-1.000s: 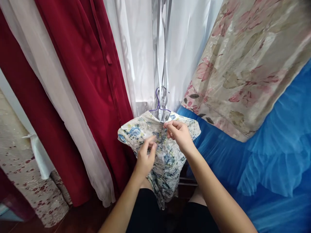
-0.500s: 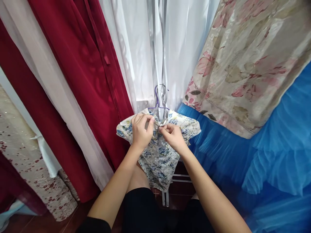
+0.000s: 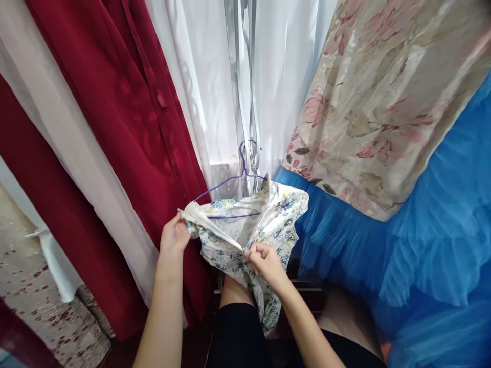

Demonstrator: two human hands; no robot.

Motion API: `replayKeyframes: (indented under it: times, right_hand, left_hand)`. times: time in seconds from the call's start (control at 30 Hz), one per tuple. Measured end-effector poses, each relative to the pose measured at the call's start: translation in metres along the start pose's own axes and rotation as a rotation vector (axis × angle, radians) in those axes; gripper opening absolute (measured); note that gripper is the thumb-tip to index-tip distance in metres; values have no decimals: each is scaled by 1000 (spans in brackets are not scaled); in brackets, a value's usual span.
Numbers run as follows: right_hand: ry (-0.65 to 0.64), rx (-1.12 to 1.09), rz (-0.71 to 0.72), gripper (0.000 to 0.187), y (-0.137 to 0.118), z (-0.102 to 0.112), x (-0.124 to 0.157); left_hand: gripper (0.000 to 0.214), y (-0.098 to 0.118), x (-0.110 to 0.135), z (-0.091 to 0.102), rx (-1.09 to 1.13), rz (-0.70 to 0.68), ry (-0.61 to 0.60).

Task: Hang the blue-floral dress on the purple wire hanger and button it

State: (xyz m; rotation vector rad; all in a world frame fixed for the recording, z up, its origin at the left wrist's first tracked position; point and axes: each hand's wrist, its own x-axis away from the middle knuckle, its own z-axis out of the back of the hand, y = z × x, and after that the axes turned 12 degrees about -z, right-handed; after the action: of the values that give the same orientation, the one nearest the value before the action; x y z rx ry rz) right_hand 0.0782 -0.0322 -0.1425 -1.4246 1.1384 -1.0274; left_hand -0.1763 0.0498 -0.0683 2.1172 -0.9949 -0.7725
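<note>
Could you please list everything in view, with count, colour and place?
Flowered garment: 1, white and blue, centre
Hanger: 1, purple, partly inside the garment
White fabric: count unclear, white, behind the hanger
Red fabric: 2 lengths, red, left
Sheer fabric: 1, pale pink, between red lengths
Patterned fabric: 1, beige and dark red, lower left
Printed fabric: 1, beige with pink flowers, upper right
Ruffled fabric: count unclear, blue, right
Legs: 2, in black shorts, bottom
Left grip: 1, bare hand, on garment's left side
Right grip: 1, bare hand, at opening's lower end
</note>
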Motion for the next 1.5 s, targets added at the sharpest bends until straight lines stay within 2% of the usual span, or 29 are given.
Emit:
replayKeyframes:
  times: [0.17, 0.33, 0.43, 0.53, 0.6, 0.73, 0.87, 0.97, 1.03, 1.1, 1.17, 1.23, 1.33, 1.4, 1.5]
  right_hand:
    - [60, -156, -74, 29, 31, 6, 12]
    - [146, -257, -56, 31, 40, 27, 22]
    - [177, -255, -81, 35, 44, 34, 29]
    - [167, -240, -119, 37, 53, 40, 35]
    - [176, -231, -145, 37, 60, 46, 38]
    - [143, -90, -208, 36, 67, 58, 44]
    - [101, 173, -106, 20, 54, 69, 62]
    - [-44, 169, -39, 52, 33, 72, 83]
    - [-110, 106, -15, 66, 21, 70, 94]
    - [-89, 29, -28, 71, 16, 67, 103]
    - [-69, -96, -84, 68, 19, 65, 108]
    - [-86, -247, -134, 61, 24, 68, 112]
    - [-197, -293, -191, 51, 25, 86, 116]
    - [-344, -131, -209, 41, 14, 101, 117]
    - [-543, 194, -159, 29, -16, 115, 119]
  left_hand:
    - [21, -43, 27, 29, 133, 161, 93]
    - [9, -84, 65, 47, 164, 278, 163]
    - [13, -98, 92, 56, 159, 339, 212]
    - [13, -97, 115, 54, 161, 359, 223]
    - [4, -90, 129, 45, 164, 355, 127]
    - [22, -71, 160, 8, 173, 311, -251]
    - [23, -59, 207, -34, 16, 171, -494]
    - [24, -53, 240, -55, -141, 24, -701]
    - [22, -52, 253, -60, -231, -67, -839]
    - [36, -53, 255, -60, -305, -94, -894]
    - [65, -55, 250, -53, -339, -43, -918]
    - [76, -58, 240, -43, -341, 40, -1021]
    - [67, -62, 229, -23, -420, 139, -1279]
    - [55, -66, 224, -9, -572, 143, -1405]
    - [41, -69, 217, 10, -870, 31, -1493]
